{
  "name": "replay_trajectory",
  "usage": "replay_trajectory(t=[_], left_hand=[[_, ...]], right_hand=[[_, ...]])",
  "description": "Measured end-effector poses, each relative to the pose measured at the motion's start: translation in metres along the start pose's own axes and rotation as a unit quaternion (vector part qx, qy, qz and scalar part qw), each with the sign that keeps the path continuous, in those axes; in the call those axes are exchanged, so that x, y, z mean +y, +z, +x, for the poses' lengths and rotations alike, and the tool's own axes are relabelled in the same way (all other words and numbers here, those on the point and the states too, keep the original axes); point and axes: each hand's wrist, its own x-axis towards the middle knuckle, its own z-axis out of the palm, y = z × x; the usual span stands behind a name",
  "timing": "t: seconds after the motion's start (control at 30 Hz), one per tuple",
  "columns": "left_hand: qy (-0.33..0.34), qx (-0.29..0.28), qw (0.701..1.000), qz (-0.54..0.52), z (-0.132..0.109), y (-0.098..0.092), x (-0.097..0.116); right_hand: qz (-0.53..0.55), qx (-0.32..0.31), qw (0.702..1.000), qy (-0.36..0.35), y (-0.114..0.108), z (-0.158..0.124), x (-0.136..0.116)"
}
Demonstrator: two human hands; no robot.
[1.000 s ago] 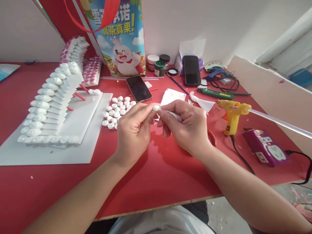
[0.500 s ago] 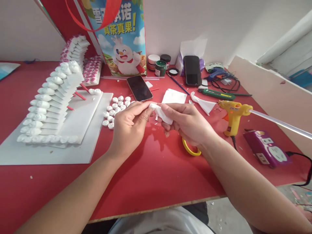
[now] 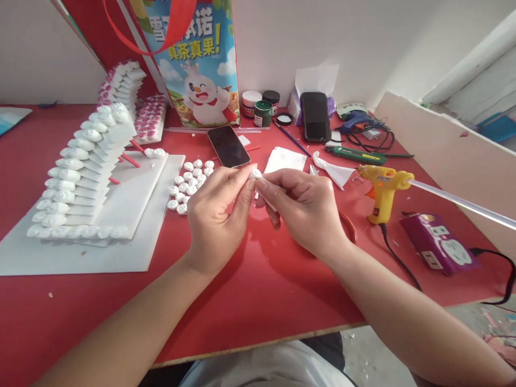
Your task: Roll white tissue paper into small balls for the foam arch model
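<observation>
A small white paper rosette (image 3: pixel 255 173) is pinched between the fingertips of both hands, above the red table. My left hand (image 3: pixel 220 207) has thumb and index finger closed on its left side. My right hand (image 3: pixel 304 207) grips it from the right, with more of the white paper strip partly hidden behind the fingers. Left of my hands, several finished white rosettes (image 3: pixel 183 187) lie in a cluster. Behind the hands is a stack of white paper pieces (image 3: pixel 285 159). A twisted white paper piece (image 3: pixel 334 169) lies to its right.
At left, a curved white stepped model (image 3: pixel 97 166) edged with rosettes stands on a white board (image 3: pixel 121 263). A phone (image 3: pixel 229 146), paint jars (image 3: pixel 263 113) and a printed bag (image 3: pixel 205 70) are behind. At right are a yellow glue gun (image 3: pixel 381 188), green soldering-iron-like tool (image 3: pixel 358 156) and purple power box (image 3: pixel 441 242).
The loose white strip is wound further, and its end now shows less between my hands. My right hand has turned, its fingers closer to the left. The view has shifted slightly.
</observation>
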Motion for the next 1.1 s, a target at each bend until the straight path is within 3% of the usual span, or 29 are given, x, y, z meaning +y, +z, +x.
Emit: replay_trajectory(t=[0.1, 0.17, 0.27, 0.33, 0.4, 0.5, 0.63, 0.73, 0.87, 0.93, 1.1], left_hand=[[0.040, 0.004, 0.999, 0.001, -0.002, 0.001, 0.001], [0.022, -0.017, 0.999, -0.028, -0.002, -0.001, 0.001], [-0.081, -0.039, 0.989, -0.117, 0.001, -0.005, -0.002], [-0.163, -0.063, 0.966, -0.192, 0.005, -0.008, -0.008], [-0.202, -0.096, 0.944, -0.241, 0.008, -0.010, -0.013], [-0.159, -0.117, 0.957, -0.215, 0.011, -0.013, -0.013], [-0.092, -0.095, 0.982, -0.138, 0.009, -0.014, -0.006], [-0.138, -0.063, 0.978, -0.142, 0.005, -0.010, -0.004], [-0.233, -0.046, 0.941, -0.240, -0.002, -0.001, -0.009], [-0.239, -0.046, 0.938, -0.249, -0.003, 0.000, -0.010], [-0.106, -0.020, 0.990, -0.092, -0.002, 0.000, -0.003]], right_hand=[[0.009, 0.008, 1.000, -0.007, -0.002, 0.000, 0.000], [-0.002, 0.005, 1.000, -0.025, -0.005, 0.002, 0.001], [-0.042, -0.033, 0.997, -0.060, -0.013, 0.005, 0.003], [-0.066, -0.057, 0.993, -0.073, -0.017, 0.007, 0.005], [-0.082, -0.073, 0.990, -0.082, -0.019, 0.008, 0.006], [-0.083, -0.080, 0.990, -0.081, -0.019, 0.010, 0.007], [-0.053, -0.063, 0.996, -0.023, -0.017, 0.011, 0.007], [-0.076, -0.050, 0.995, -0.046, -0.016, 0.010, 0.006], [-0.185, -0.049, 0.976, -0.105, -0.014, 0.008, 0.005], [-0.206, -0.037, 0.973, -0.098, -0.012, 0.006, 0.004], [-0.158, -0.012, 0.985, -0.072, -0.004, 0.001, 0.004]])
